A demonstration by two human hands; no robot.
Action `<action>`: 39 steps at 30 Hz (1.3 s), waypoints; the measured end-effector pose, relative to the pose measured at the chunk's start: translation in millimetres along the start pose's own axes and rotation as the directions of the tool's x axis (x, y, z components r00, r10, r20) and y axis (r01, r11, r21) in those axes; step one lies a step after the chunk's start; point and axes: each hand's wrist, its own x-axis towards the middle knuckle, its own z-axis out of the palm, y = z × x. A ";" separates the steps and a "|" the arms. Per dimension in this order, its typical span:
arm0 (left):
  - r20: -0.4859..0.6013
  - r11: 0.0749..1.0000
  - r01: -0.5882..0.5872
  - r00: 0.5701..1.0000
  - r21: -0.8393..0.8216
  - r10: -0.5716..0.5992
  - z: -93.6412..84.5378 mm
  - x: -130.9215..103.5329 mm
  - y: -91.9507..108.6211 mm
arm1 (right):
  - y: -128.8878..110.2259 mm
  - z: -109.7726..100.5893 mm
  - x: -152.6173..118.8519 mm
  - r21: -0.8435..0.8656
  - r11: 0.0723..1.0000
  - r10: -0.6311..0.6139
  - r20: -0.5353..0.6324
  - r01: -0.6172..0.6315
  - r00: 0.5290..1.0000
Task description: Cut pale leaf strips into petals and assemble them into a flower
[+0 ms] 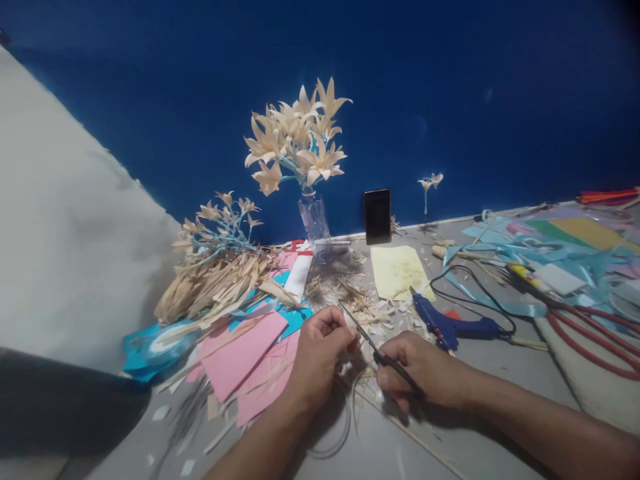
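Observation:
My right hand point(417, 373) is closed around the handles of black scissors point(381, 358), whose blades point up and left toward my other hand. My left hand point(327, 350) is pinched at the blade tips, on a small pale piece too hidden to make out. A thin looped strand point(345, 437) hangs below it. Dry scraps point(363, 303) lie just beyond both hands. To the right of the blades rests a blue glue gun point(453, 323), its nozzle toward a yellow paper point(401, 272).
Pale flowers point(300, 137) stand in a clear bottle point(315, 223) by the blue wall. A phone point(377, 217) leans there. Dry husks point(215, 283) and pink paper point(245, 353) lie left; blue ribbon point(525, 250) and red-handled scissors point(595, 340) lie right.

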 end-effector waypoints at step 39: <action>0.085 0.996 0.083 0.993 0.026 -0.085 5.9 -4.6 -11.3 | -11.5 2.0 3.0 0.519 0.806 -0.054 -0.413 0.284 0.909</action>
